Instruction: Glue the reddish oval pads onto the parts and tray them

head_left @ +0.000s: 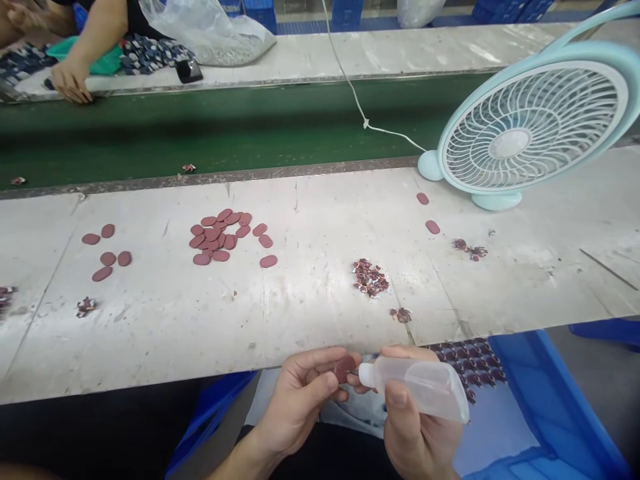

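Observation:
Between the thumb and fingers of my left hand (300, 393) is a small dark-red oval piece (344, 368), held just past the table's front edge. My right hand (420, 433) grips a translucent white squeeze bottle (420, 387), tilted sideways with its nozzle pointing left at the oval piece. Whether the tip touches the piece I cannot tell. On the table ahead lies a loose heap of similar red ovals (215, 237). A pile of small dark-red and silvery parts (370, 277) sits nearer, with a smaller cluster (401, 315) beside it.
A light-blue fan (535, 133) stands at the right, its white cord (366, 124) crossing the green conveyor belt (280, 127). Right of my lap, a blue crate (565, 400) holds rows of dark-red parts (470, 363). Across the belt, another person's hand (73, 79) rests near a plastic bag (215, 33).

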Demonstrator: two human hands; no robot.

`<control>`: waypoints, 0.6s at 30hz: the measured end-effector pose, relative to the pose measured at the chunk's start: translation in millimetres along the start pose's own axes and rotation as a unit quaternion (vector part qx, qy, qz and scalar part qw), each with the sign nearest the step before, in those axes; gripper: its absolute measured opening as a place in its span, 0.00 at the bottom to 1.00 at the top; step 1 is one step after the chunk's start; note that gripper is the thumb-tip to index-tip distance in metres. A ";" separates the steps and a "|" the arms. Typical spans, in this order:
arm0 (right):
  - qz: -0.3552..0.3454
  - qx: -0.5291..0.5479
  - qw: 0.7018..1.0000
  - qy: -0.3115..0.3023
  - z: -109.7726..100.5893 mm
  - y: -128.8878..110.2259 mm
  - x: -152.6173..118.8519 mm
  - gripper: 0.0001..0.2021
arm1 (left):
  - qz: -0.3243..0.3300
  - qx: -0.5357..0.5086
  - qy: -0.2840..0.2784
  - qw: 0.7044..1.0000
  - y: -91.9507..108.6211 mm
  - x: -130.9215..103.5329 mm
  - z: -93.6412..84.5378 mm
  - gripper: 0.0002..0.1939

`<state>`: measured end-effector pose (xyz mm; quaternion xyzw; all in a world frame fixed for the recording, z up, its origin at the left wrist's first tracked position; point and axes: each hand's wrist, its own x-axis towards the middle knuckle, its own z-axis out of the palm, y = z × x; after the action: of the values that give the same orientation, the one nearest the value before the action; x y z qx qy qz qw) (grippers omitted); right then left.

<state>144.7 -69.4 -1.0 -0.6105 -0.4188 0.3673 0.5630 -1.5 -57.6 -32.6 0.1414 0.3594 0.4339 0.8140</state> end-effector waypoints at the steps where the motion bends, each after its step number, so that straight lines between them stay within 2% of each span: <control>1: 0.012 0.000 1.000 0.006 0.9 -2.4 -0.2 0.11 | -0.001 0.000 0.001 1.000 0.1 0.0 0.0 0.12; 7: 0.067 0.086 0.994 0.016 3.5 -5.2 -2.4 0.11 | -0.007 -0.010 -0.003 1.000 0.2 0.7 1.3 0.12; 10: 0.061 0.079 0.995 0.019 2.9 -6.3 -2.7 0.10 | -0.007 -0.007 -0.006 1.000 0.5 0.6 2.4 0.12; 14: 0.021 0.026 0.999 0.030 0.8 -5.3 -3.1 0.12 | -0.008 -0.002 0.000 1.000 1.3 -0.4 2.2 0.12; 18: 0.050 0.070 0.996 0.015 -1.5 2.0 -5.1 0.13 | -0.011 -0.008 0.007 1.000 1.5 -0.6 0.0 0.12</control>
<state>144.4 -74.7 -3.0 -0.5954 -0.3524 0.4143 0.5913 -2.7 -57.2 -31.5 0.1281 0.3630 0.4284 0.8175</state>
